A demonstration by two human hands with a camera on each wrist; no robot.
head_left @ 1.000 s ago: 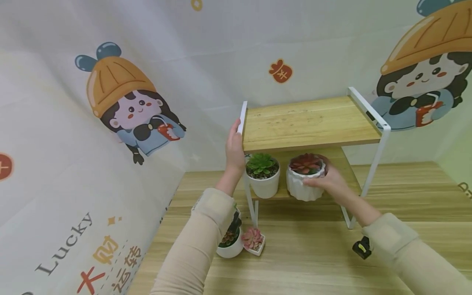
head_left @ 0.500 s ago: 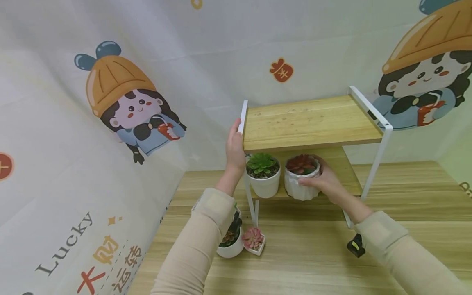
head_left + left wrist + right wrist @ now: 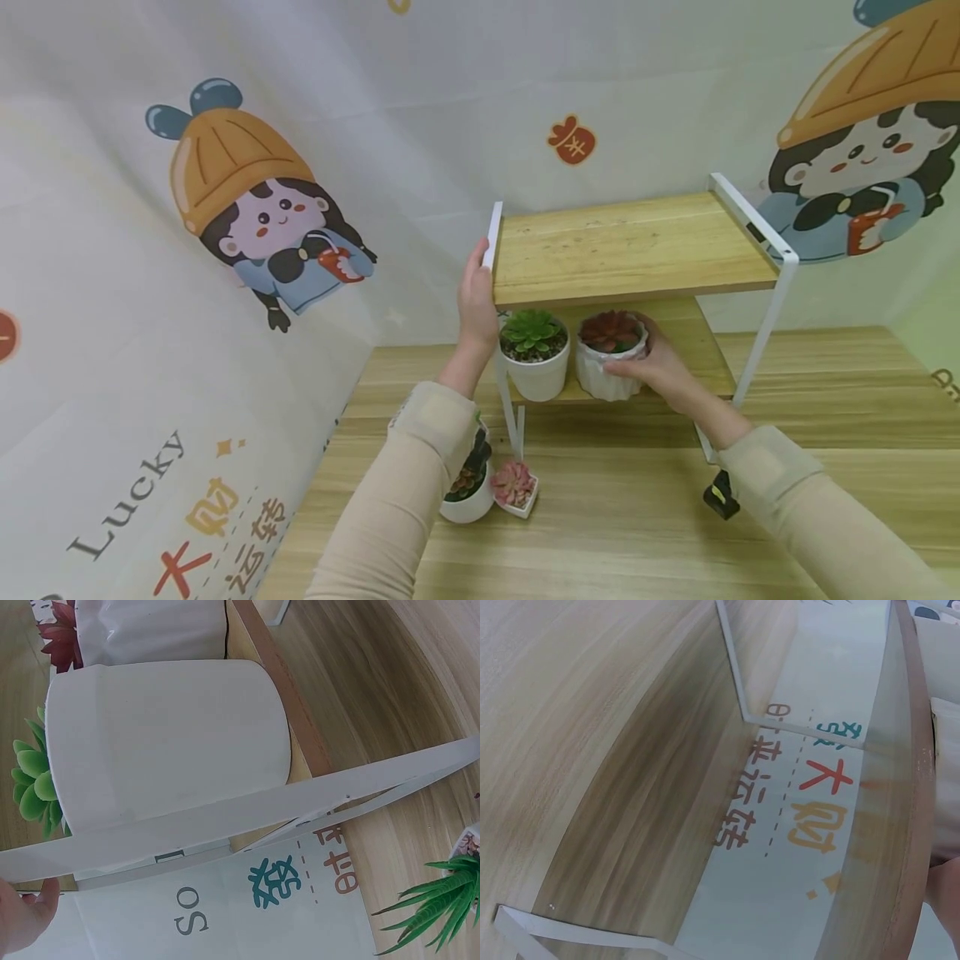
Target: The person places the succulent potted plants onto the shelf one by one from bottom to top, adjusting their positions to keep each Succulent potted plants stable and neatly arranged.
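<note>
A two-tier plant shelf with wooden boards and white metal side frames stands in front of me. My left hand grips its left frame near the top; the fingertips of that hand show at the frame in the left wrist view. On the lower board my right hand holds a ridged white pot with a red succulent, thumb in front and fingers at the far side. Just left of it is a smooth white pot with a green succulent. In the right wrist view, the right hand is mostly hidden.
Below the left frame, a white pot with a dark plant is partly covered by my left sleeve. Beside it sits a small white pot with a pink succulent. A small black object lies near the right frame's foot. Printed cloth hangs behind.
My right hand has shifted the red succulent's pot slightly left along the lower board, closer to the green one. The left hand stays on the frame.
</note>
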